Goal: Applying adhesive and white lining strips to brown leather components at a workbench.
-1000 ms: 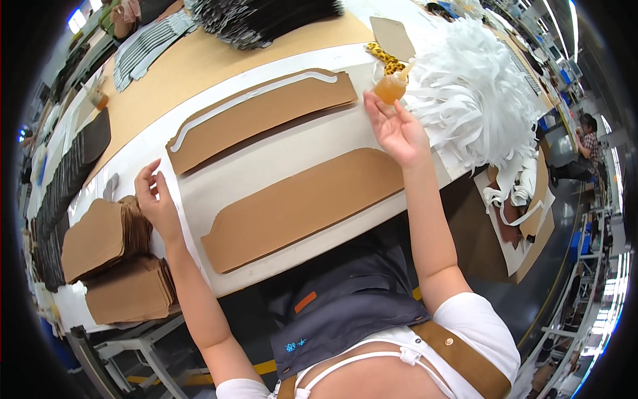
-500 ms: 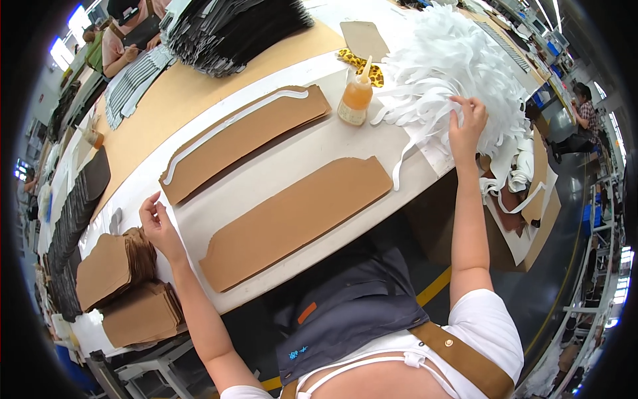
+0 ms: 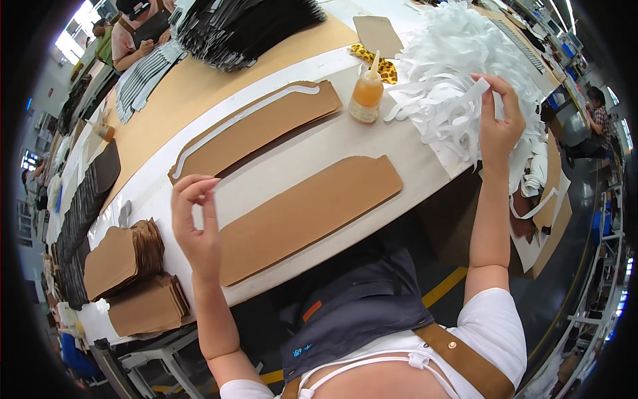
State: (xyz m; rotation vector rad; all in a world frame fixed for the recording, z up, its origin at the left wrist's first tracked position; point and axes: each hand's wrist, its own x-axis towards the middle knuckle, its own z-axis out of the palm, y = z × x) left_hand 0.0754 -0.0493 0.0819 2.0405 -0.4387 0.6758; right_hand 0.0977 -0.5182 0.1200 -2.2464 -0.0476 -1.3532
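Note:
At the right, my right hand (image 3: 503, 126) is closed in a pinch on the end of a white strip (image 3: 481, 87). It is raised in front of a large heap of similar white strips (image 3: 458, 46). My left hand (image 3: 197, 226) hovers over the left end of the near brown panel stack (image 3: 312, 213), thumb and forefinger pressed together. Whether anything is between those fingertips is too small to make out. Behind lies another brown panel stack (image 3: 266, 126), with a curved white strip (image 3: 246, 116) along the far edge of its top panel.
A squeeze bottle of amber liquid (image 3: 366, 96) stands beside the heap, near a yellow spotted piece (image 3: 380, 64). Brown panel piles (image 3: 126, 259) lie at the left, a tall black stack (image 3: 246, 33) at the back. A co-worker (image 3: 136, 40) sits across the table.
My right hand has drawn back from the heap and now pinches a white strip. My left hand has moved right and lifted over the near panel stack. The view has shifted slightly.

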